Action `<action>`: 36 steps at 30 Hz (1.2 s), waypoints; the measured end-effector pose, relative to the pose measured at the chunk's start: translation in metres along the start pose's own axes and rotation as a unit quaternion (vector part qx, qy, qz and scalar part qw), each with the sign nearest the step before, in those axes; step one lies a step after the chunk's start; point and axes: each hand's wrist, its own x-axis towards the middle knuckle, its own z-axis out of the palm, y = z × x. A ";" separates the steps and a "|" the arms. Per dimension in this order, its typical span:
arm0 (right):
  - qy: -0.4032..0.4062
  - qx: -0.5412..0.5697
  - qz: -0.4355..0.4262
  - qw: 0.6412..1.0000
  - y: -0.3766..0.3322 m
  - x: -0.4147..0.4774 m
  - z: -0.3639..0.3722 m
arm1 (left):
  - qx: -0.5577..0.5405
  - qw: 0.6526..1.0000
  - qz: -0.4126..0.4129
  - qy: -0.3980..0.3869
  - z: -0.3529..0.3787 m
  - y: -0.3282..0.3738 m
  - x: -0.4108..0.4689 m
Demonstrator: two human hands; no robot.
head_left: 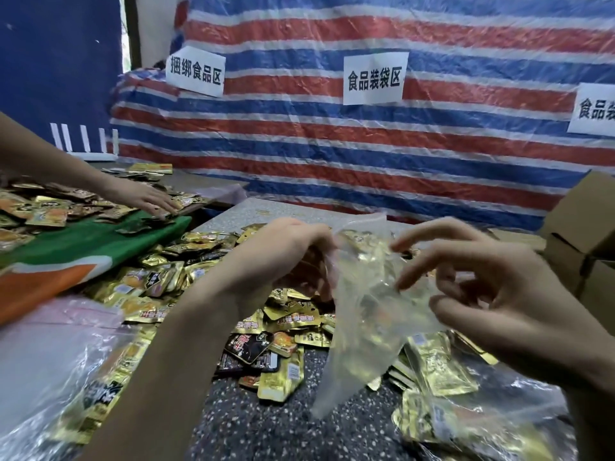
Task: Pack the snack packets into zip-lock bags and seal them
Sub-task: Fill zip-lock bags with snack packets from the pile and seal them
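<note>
Left hand point(286, 254), right hand point(492, 287) pinch zip-lock bag point(362, 294) edges above bare table point(266, 424).

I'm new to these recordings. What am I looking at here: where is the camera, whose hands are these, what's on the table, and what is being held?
There is no machine here. One camera, worn on a person's head, looks down at their bare hands. The left hand grips one side of a clear zip-lock bag; the right hand seems to pinch its other side. Whether anything is inside it is hard to tell. Beneath lies a heap of gold and dark snack packets on a speckled table. Filled bags lie in the near corners. At the far left, another person's hand rests on more packets. Cardboard boxes stand at the right.
</note>
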 end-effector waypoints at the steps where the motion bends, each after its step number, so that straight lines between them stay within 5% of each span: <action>1: -0.021 -0.014 -0.023 0.999 -0.001 0.000 0.002 | -0.010 1.000 -0.001 0.006 0.000 -0.001 0.002; 4: -0.041 -0.055 -0.073 0.995 -0.004 0.002 0.004 | -0.028 0.999 -0.002 0.021 -0.003 -0.004 0.007; 10: -0.111 -0.019 -0.037 0.993 -0.004 0.000 -0.002 | -0.036 0.996 0.001 0.076 -0.012 -0.012 0.017; 16: -0.057 -0.058 -0.020 0.997 0.004 -0.001 -0.002 | 0.000 0.999 0.010 0.043 -0.038 -0.025 0.025; 18: -0.060 -0.059 -0.004 0.996 0.006 0.001 -0.001 | 0.037 0.995 -0.001 0.091 -0.048 -0.035 0.030; 20: -0.066 -0.066 0.006 0.996 0.008 0.004 0.002 | 0.169 0.970 -0.019 0.173 -0.054 -0.056 0.042; 23: -0.085 -0.074 0.019 0.993 0.008 0.007 0.009 | 0.369 0.888 -0.119 0.246 -0.046 -0.092 0.058; 26: -0.100 -0.077 0.025 0.992 0.007 0.009 0.015 | 0.453 0.827 -0.191 0.272 -0.027 -0.124 0.072; 30: -0.116 -0.080 0.020 0.990 0.003 0.010 0.021 | 0.464 0.806 -0.195 0.311 -0.021 -0.153 0.082; 36: -0.113 -0.081 0.021 0.990 0.001 0.009 0.022 | 0.355 0.841 -0.217 0.345 -0.032 -0.157 0.087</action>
